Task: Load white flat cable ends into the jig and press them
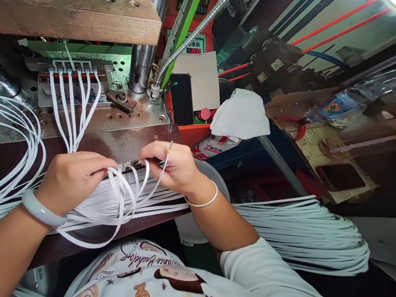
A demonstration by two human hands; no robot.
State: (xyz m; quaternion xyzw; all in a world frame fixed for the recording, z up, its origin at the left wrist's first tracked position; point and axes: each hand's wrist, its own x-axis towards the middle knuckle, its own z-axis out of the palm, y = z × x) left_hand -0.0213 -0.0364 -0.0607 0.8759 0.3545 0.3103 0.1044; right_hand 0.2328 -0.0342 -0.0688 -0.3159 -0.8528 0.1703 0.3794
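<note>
Several flat white cables [127, 192] loop between my two hands, just in front of the machine's base. My left hand [72, 179], with a pale bangle at the wrist, is closed with thumb and forefinger pinching the cables. Opposite it, my right hand [173, 166] pinches cable ends between bent fingers; one thin end sticks up past the fingers. Behind my left hand, a row of white cables [72, 106] runs up into the metal mould [75, 84], joined at the top by a white moulded strip. More white cables lie spread under both hands.
A heavy press plate [57, 21] hangs over the mould between steel columns [141, 68]. Cable bundles lie at the left [17, 138] and lower right [311, 236]. A red button [204, 114], a dark phone [182, 99] and a white cloth [240, 114] are right of the press.
</note>
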